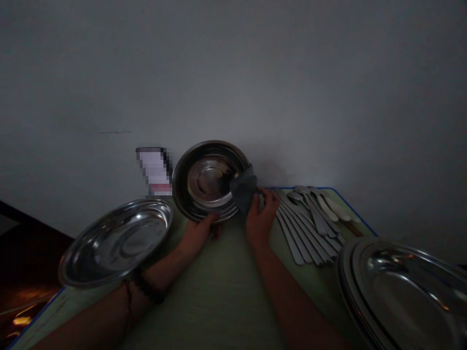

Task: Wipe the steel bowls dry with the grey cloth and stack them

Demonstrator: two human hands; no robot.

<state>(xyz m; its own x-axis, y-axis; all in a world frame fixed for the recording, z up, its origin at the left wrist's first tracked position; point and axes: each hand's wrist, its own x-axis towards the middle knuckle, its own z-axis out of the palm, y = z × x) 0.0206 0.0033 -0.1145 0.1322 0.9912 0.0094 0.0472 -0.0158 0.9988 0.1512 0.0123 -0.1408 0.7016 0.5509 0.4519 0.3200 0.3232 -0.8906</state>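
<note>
A round, shiny metal bowl [209, 182] is tilted up, its inside facing me, above the far part of the table. My left hand [199, 233] grips its lower rim, thumb on the near side. In my right hand [261, 216] is a dark grey cloth [243, 190], pinched between thumb and fingers and lying over the bowl's right rim. Part of the cloth is bunched and hidden by the fingers. Just right of that hand lies a fan of metal cutlery [304, 223].
A wide metal dish [116, 243] sits at the left table edge. Stacked oval metal trays [408, 301] stand at the near right. A blurred-out phone-like object [155, 170] leans on the wall [292, 87] behind. White-handled utensils [333, 206] lie beyond the cutlery on the green table [215, 296].
</note>
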